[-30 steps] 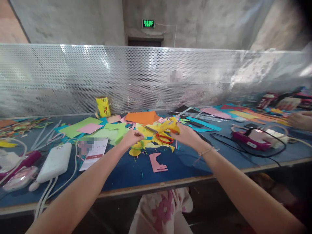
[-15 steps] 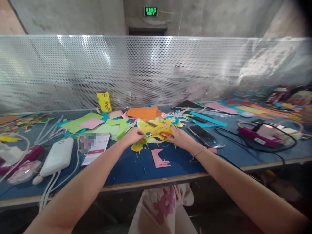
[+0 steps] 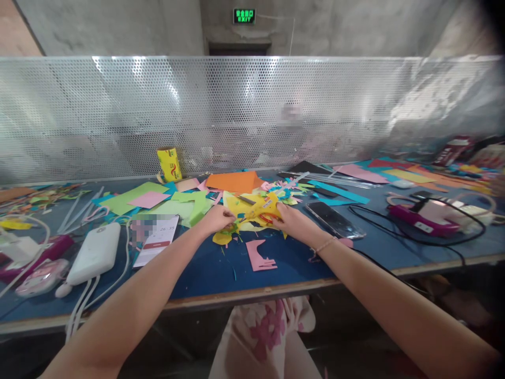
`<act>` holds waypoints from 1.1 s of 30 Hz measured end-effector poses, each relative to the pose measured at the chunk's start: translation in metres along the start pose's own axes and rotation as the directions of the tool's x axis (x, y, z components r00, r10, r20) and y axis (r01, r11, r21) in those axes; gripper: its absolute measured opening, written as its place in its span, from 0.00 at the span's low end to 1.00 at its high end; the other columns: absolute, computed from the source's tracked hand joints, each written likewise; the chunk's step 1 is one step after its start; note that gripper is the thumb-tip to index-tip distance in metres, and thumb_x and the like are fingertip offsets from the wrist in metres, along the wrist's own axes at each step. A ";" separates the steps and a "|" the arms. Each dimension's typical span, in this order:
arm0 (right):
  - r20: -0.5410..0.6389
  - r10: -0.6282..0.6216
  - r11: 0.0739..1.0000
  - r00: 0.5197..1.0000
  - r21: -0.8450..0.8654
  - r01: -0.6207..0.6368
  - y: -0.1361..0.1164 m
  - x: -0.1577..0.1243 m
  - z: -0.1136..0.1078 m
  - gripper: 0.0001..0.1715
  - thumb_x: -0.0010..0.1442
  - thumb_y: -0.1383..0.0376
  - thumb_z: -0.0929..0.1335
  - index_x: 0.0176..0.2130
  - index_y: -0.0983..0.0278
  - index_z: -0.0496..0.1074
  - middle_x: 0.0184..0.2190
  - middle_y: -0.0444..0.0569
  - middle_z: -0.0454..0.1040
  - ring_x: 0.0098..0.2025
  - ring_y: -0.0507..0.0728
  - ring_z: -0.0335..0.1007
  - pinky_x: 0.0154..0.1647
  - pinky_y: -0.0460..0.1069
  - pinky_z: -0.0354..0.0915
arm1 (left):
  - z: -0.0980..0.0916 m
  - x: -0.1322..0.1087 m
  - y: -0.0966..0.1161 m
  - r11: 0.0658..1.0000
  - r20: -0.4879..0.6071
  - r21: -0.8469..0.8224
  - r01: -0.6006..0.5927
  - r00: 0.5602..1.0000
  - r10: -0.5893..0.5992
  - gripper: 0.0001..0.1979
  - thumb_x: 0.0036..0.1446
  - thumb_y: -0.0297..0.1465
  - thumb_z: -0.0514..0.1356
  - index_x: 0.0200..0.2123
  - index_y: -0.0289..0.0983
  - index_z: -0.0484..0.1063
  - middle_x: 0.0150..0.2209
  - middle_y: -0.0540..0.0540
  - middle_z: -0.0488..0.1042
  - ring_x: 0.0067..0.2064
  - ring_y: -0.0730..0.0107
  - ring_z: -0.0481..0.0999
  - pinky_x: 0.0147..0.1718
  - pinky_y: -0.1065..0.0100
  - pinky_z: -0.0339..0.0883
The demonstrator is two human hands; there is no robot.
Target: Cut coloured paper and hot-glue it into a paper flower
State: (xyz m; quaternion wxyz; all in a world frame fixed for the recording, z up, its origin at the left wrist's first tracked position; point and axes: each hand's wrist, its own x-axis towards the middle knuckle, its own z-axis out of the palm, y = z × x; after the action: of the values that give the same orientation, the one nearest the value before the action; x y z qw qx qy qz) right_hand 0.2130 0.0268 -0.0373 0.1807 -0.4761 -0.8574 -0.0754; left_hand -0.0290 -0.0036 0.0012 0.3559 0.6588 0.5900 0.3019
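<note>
My right hand (image 3: pixel 292 221) is closed round the orange-handled scissors (image 3: pixel 263 215), whose blades point left towards my left hand. My left hand (image 3: pixel 216 218) pinches a small green paper piece (image 3: pixel 230 228) at the blade tips. Both hands work over a heap of yellow paper offcuts (image 3: pixel 242 208) in the middle of the blue table (image 3: pixel 205 271). A pink cut-out scrap (image 3: pixel 257 256) lies just in front of my hands.
Green, pink and orange sheets (image 3: pixel 232 181) lie behind the heap, with a yellow box (image 3: pixel 169 164) by the perforated metal screen. A white power bank (image 3: pixel 94 253) and a phone (image 3: pixel 155 241) lie at left; a dark phone (image 3: pixel 330 220), black cables and a magenta device (image 3: pixel 418 222) at right.
My right hand has drawn the scissors in towards my left hand over the yellow paper. The view shifted slightly, uncovering the dark phone on the right.
</note>
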 end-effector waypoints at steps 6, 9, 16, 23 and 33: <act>0.014 0.030 0.999 0.999 0.034 -0.031 -0.002 0.000 -0.003 0.14 0.58 0.61 0.60 0.43 0.66 0.61 0.35 0.54 0.71 0.37 0.58 0.68 0.34 0.48 0.61 | 0.000 0.001 -0.001 1.000 -0.010 0.004 -0.008 1.000 0.009 0.05 0.44 0.26 0.60 0.18 0.34 0.72 0.19 0.47 0.72 0.23 0.70 0.72 0.25 0.69 0.66; 0.024 0.027 0.999 0.999 0.033 -0.027 -0.004 0.000 -0.006 0.14 0.58 0.62 0.60 0.43 0.67 0.61 0.35 0.56 0.71 0.37 0.59 0.69 0.34 0.48 0.61 | 0.000 0.001 -0.001 1.000 -0.012 0.004 -0.021 1.000 0.021 0.05 0.44 0.26 0.60 0.18 0.34 0.71 0.19 0.47 0.72 0.23 0.70 0.72 0.24 0.70 0.66; 0.005 0.025 1.000 1.000 0.013 -0.025 -0.003 0.000 -0.006 0.14 0.59 0.62 0.60 0.42 0.68 0.62 0.35 0.56 0.71 0.37 0.58 0.69 0.34 0.48 0.61 | 0.000 0.001 -0.001 1.000 0.010 0.024 -0.004 1.000 0.004 0.06 0.46 0.26 0.59 0.20 0.33 0.71 0.19 0.48 0.71 0.23 0.73 0.71 0.24 0.72 0.65; -0.069 0.035 0.999 0.997 -0.001 -0.035 -0.008 -0.001 -0.002 0.13 0.59 0.62 0.60 0.40 0.69 0.63 0.32 0.56 0.70 0.33 0.59 0.69 0.31 0.49 0.61 | 0.000 -0.001 0.002 0.997 0.010 -0.056 0.045 0.999 -0.045 0.05 0.47 0.26 0.59 0.22 0.32 0.72 0.20 0.48 0.71 0.25 0.73 0.71 0.28 0.71 0.66; -0.185 0.580 0.814 0.793 0.115 -0.569 0.100 -0.002 -0.038 0.23 0.54 0.53 0.63 0.42 0.68 0.69 0.37 0.59 0.72 0.42 0.64 0.69 0.38 0.52 0.62 | 0.000 0.010 -0.006 0.907 -0.067 -0.420 -0.033 0.998 0.005 0.03 0.45 0.24 0.63 0.26 0.31 0.72 0.23 0.47 0.74 0.27 0.74 0.73 0.36 0.66 0.69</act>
State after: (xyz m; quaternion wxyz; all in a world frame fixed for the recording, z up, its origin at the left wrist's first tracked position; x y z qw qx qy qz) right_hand 0.3078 0.0673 -0.0071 0.2976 -0.6981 -0.6497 -0.0441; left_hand -0.0313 0.0068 -0.0036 0.4672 0.5624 0.5159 0.4464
